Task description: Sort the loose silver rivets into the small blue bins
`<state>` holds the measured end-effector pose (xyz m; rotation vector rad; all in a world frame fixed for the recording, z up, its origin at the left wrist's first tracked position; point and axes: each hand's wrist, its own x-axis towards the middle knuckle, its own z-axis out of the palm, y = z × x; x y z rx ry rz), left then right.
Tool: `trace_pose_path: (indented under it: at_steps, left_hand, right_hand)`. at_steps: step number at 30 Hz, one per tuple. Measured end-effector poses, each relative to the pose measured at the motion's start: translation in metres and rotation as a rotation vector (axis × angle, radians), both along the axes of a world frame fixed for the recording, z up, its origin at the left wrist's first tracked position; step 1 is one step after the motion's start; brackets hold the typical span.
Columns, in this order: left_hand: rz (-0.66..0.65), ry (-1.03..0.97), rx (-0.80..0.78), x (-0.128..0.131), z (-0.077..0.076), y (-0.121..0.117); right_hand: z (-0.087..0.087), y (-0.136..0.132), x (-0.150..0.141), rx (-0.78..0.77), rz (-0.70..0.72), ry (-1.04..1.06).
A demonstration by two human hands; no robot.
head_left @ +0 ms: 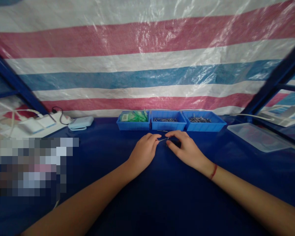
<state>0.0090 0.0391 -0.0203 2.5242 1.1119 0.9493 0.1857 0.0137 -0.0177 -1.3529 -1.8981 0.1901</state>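
Red, white and blue plastic sheeting (147,77) hangs behind the far edge of your table (147,203), full width. At the far left corner: white power strip (61,118), with plugs (45,120) and cables. Nearer you, the left edge is masked by blur; contents cannot be told. Pale blue flat item (81,123) lies just right of the strip, near the far edge.

Three blue bins stand in a row along the far edge, around its middle. Left bin (133,126) holds green packets (137,116).

Your left hand (143,150) is in front of the left and middle bins, thumb and fingers pinched on one end of a thin metal rod (163,140). The rod points across toward your right hand, before the middle bin.

Middle bin (168,126) holds slim metal pieces (166,120); one loose rod (162,130) lies just in front of it.

Your right hand (188,149), red cord (214,171) at the wrist, curves its thumb and forefinger around the rod's other end; whether they grip it, you cannot tell.

Right bin (206,127) holds more metal pieces (199,119). Beyond it, a translucent lid-like piece (259,137) lies toward the far right corner.
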Motion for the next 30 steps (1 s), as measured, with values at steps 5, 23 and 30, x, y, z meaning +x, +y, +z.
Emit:
trace_pose_path:
  at_steps: [5, 23, 30]
  left_hand:
    - [-0.103, -0.143, -0.052, -0.002, 0.004, 0.001]
    - [-0.170, -0.231, -0.127, -0.001, 0.005, 0.000]
    - [-0.174, -0.245, -0.194, -0.001, 0.007, 0.000]
  right_hand:
    - [0.001, 0.000, 0.000, 0.002, 0.022, 0.068]
    - [0.013, -0.011, -0.006, 0.077, 0.162, 0.258]
    - [0.011, -0.011, -0.008, 0.074, 0.158, 0.263]
